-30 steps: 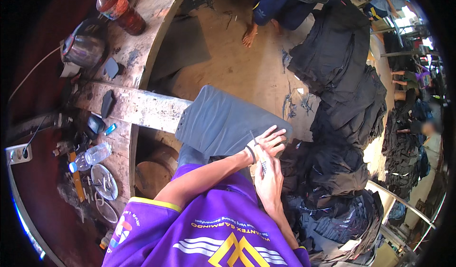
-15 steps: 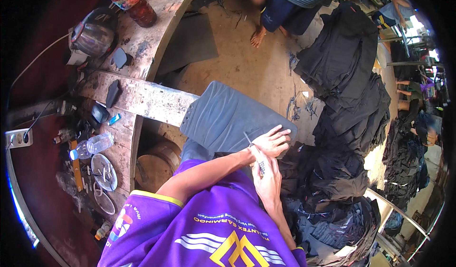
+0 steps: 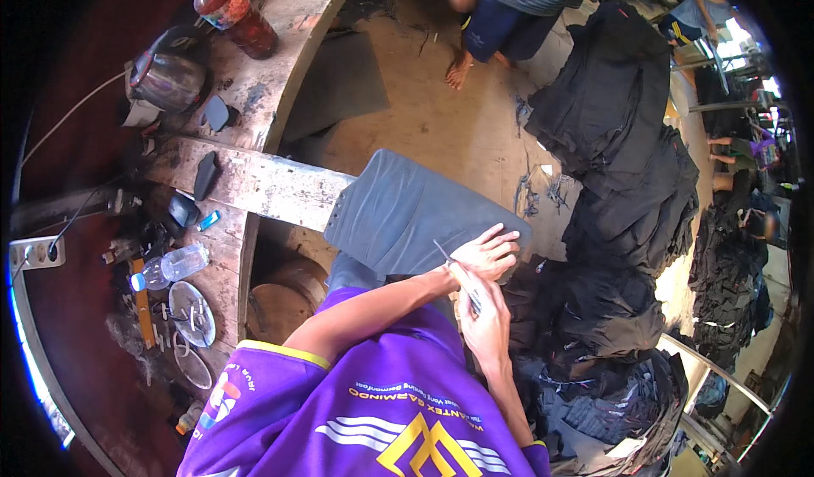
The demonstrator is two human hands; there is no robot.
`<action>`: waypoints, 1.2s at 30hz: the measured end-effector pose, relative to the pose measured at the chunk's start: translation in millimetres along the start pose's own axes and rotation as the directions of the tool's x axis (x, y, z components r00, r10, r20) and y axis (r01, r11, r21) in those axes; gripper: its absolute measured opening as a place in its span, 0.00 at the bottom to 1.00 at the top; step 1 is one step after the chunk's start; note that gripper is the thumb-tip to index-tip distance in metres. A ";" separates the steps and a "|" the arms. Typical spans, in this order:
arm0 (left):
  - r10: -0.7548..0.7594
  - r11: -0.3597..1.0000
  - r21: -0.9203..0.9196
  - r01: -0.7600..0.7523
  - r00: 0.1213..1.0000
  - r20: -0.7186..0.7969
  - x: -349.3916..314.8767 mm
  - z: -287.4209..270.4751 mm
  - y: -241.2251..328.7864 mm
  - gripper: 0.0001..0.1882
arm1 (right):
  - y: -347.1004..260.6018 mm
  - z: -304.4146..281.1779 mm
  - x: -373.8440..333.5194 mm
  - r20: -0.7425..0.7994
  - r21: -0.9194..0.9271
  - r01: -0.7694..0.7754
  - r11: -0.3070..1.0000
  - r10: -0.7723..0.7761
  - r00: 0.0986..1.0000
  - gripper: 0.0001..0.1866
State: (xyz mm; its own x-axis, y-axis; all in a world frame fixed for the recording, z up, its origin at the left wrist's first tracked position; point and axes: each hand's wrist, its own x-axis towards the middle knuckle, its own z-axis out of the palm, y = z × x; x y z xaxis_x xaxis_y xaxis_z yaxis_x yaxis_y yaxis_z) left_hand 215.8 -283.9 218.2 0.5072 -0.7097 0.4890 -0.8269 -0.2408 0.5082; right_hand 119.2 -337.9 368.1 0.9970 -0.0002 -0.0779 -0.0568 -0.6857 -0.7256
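A dark grey padded board (image 3: 407, 210) with rounded corners and creases lies in front of me, at the end of a worn wooden plank. My left hand (image 3: 487, 255) rests flat near its right edge, fingers stretched out and slightly apart. Below it, my right hand (image 3: 485, 312) is closed round a slim tool (image 3: 444, 251) with a thin dark shaft. The shaft points up and left past my left wrist, over the board. Whether it is a blade or a pick I cannot tell, and my fingers cover much of the handle.
Piles of black garments (image 3: 610, 95) lie on the right. The wooden bench (image 3: 263, 108) on the left carries a red drink bottle (image 3: 237, 19), a clear bottle (image 3: 182, 261) and a metal dish (image 3: 193, 314). A barefoot person (image 3: 509, 19) is at the far side.
The view has shifted slightly. My right hand and the tool have turned a little; my left hand stays flat on the board.
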 end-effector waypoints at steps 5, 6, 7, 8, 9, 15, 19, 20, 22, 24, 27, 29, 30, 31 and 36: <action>-0.063 0.992 -0.106 0.065 0.998 0.029 -1.1 -3.6 0.2 0.13 | 9.0 -54.4 -8.1 -0.259 -0.117 -0.154 0.981 0.120 0.958 0.18; -0.063 0.996 -0.052 0.066 0.996 0.061 0.0 -4.0 0.2 0.13 | 12.2 -66.7 -8.8 -0.281 -0.114 -0.170 0.979 0.133 0.951 0.19; -0.066 0.994 -0.081 0.070 0.997 0.045 -0.6 -4.8 -0.1 0.13 | 14.5 -77.2 -10.0 -0.241 -0.112 -0.206 0.972 0.174 0.955 0.17; -0.062 0.991 -0.116 0.068 0.997 0.052 -0.1 -4.9 -0.9 0.13 | 15.9 -85.6 -11.1 -0.212 -0.182 -0.224 0.957 0.184 0.960 0.15; -0.065 0.992 -0.108 0.069 0.997 0.037 0.2 -4.4 -0.9 0.14 | 17.0 -91.8 -11.2 -0.214 -0.213 -0.202 0.956 0.156 0.964 0.15; -0.096 0.988 -0.118 0.102 0.994 0.057 2.5 -3.5 0.0 0.12 | 12.9 -106.7 -5.6 -0.187 -0.370 -0.272 0.888 0.215 0.958 0.13; -0.095 0.988 -0.116 0.103 0.993 0.075 3.2 -6.2 0.3 0.11 | 16.6 -101.2 0.4 -0.129 -0.383 -0.263 0.886 0.230 0.965 0.13; -0.091 0.989 -0.111 0.099 0.993 0.075 3.3 -6.6 0.5 0.11 | 18.6 -99.2 1.2 -0.130 -0.385 -0.251 0.888 0.218 0.967 0.13; -0.085 0.990 -0.105 0.093 0.993 0.078 3.5 -7.1 0.4 0.11 | 22.5 -95.8 2.0 -0.122 -0.408 -0.220 0.886 0.186 0.975 0.12; -0.084 0.990 -0.103 0.094 0.991 0.102 3.1 -7.0 0.0 0.10 | 25.3 -94.0 2.5 -0.105 -0.455 -0.184 0.871 0.153 0.983 0.11; -0.076 0.990 -0.110 0.088 0.991 0.107 1.9 -5.6 -1.4 0.09 | 25.5 -94.1 2.8 -0.076 -0.451 -0.188 0.873 0.172 0.982 0.13; -0.102 0.983 -0.147 0.114 0.991 0.085 1.5 -4.1 -2.2 0.09 | 24.0 -95.7 3.5 -0.073 -0.448 -0.133 0.884 0.112 0.991 0.12; -0.118 0.977 -0.165 0.134 0.988 0.102 1.3 -3.3 -2.1 0.09 | 23.1 -96.8 3.7 -0.075 -0.449 -0.109 0.887 0.085 0.994 0.12; -0.115 0.978 -0.165 0.126 0.991 0.075 1.4 -2.5 -2.2 0.09 | 22.6 -97.9 4.5 -0.075 -0.451 -0.102 0.887 0.076 0.994 0.12; -0.118 0.978 -0.159 0.132 0.988 0.098 1.9 -1.5 -2.1 0.10 | 24.3 -99.9 12.1 -0.030 -0.485 -0.059 0.873 0.051 0.998 0.13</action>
State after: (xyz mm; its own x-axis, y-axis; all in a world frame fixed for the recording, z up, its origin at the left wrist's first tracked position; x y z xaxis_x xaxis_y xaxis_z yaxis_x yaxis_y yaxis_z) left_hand 218.8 -283.7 219.2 0.5748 -0.7378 0.3539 -0.7035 -0.2245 0.6743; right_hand 135.3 -427.3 417.8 0.9939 -0.0573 -0.0941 -0.0829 -0.9512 -0.2973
